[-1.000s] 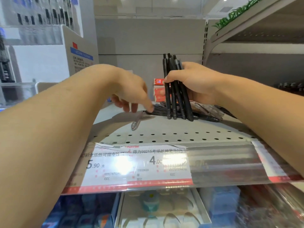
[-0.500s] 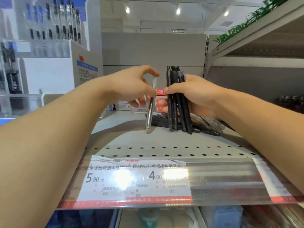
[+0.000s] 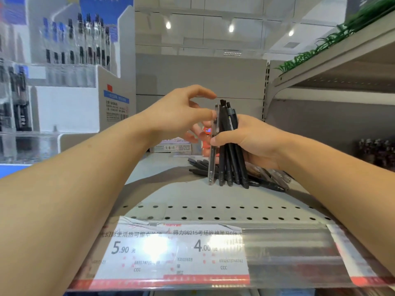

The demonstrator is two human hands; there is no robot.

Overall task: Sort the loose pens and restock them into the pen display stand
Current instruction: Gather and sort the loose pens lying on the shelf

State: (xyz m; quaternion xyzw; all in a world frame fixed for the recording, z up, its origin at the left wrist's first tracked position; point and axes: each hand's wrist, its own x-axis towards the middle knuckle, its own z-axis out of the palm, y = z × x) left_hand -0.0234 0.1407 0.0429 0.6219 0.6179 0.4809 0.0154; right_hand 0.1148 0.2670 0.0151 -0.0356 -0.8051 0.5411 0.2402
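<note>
- Black pen bundle [image 3: 229,146]: several slim barrels, upright and slightly fanned, gripped at mid-length by the right hand [image 3: 254,142], whose fingers curl round them; lower tips rest on the shelf [image 3: 171,195].
- Clear pen [image 3: 212,150]: see-through barrel with a ribbed lower grip, upright at the bundle's left edge, held under the right thumb.
- Left hand [image 3: 181,118]: fingers loosely spread; thumb tip touches the clear pen near its top; forefinger arches above the pen tops.
- Loose pens [image 3: 267,180]: dark and smoky-clear barrels lying flat in a heap on the shelf, just behind and right of the bundle.
- Shelf: grey perforated metal; price labels [image 3: 171,253] behind a clear strip along its front edge.
- Pen display stand [image 3: 70,77]: white and blue, tiered clear compartments holding upright pens, at left, well apart from the hands.
- Small boxes [image 3: 175,147]: behind the hands, partly hidden.
</note>
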